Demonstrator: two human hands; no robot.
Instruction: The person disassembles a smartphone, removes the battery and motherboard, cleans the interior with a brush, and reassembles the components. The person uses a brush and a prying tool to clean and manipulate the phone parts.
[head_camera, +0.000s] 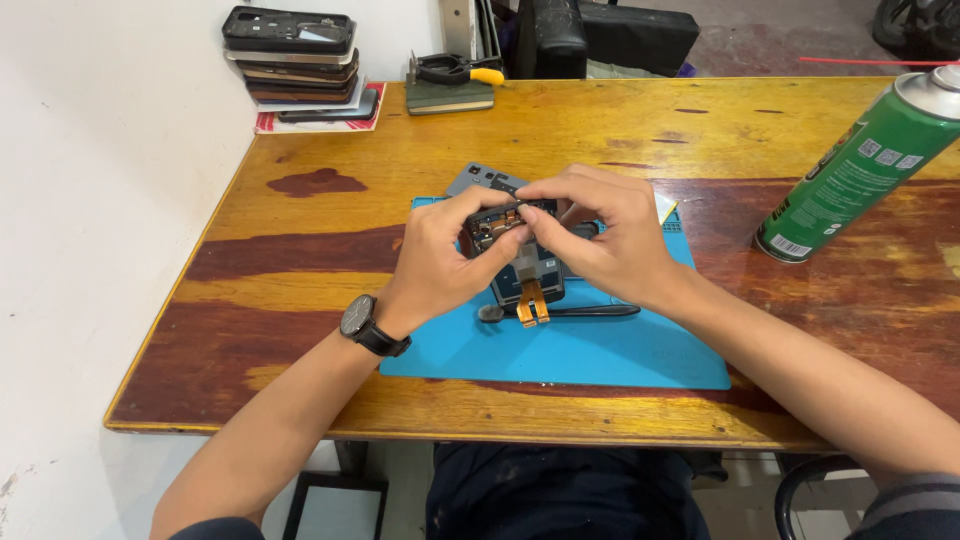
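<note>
1. Left hand (440, 262) grips the opened phone (515, 255) by its left edge, thumb steadying it, apparently so the insides face up.
2. Right hand (600, 235) pinches a small part at the phone's top edge.
3. Phone is held just above the blue mat (600, 350) on the tabletop (330, 260), long axis pointing away, orange ribbon cable (532, 300) trailing towards the person.
</note>
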